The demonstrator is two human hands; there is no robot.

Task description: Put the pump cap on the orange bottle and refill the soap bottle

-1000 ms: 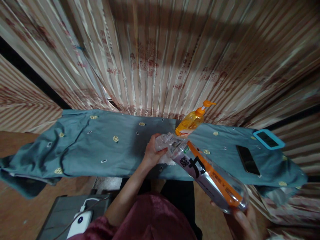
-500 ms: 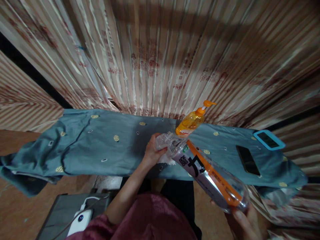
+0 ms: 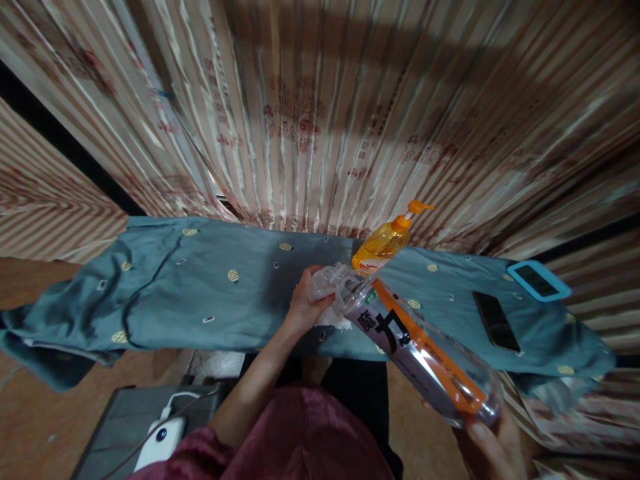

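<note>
- Setting: a cloth-covered counter (image 3: pixel 165 293) before a hanging curtain (image 3: pixel 320 133).
- Nearest, right hand (image 3: pixel 493 443): barely changed over the last second, its fingers gripping the base of a large clear bottle (image 3: pixel 415 347), thumb uppermost, some fingers hidden.
- Large bottle: slanted, its label facing the viewer and its neck well apart from the right fingers, pointing toward the left hand.
- Left hand (image 3: pixel 304 303): likewise almost unmoved, its fingers wrapped around a small clear bottle (image 3: pixel 327 280) above a piece of white tissue (image 3: pixel 336 319).
- Junction: the two bottle necks lie together, just beyond the left fingers; contact cannot be told. The unchanged alignment suggests a steady hold within one step.
- Farther: an orange pump bottle (image 3: pixel 383 247) stands near the necks, untouched by either hand.
</note>
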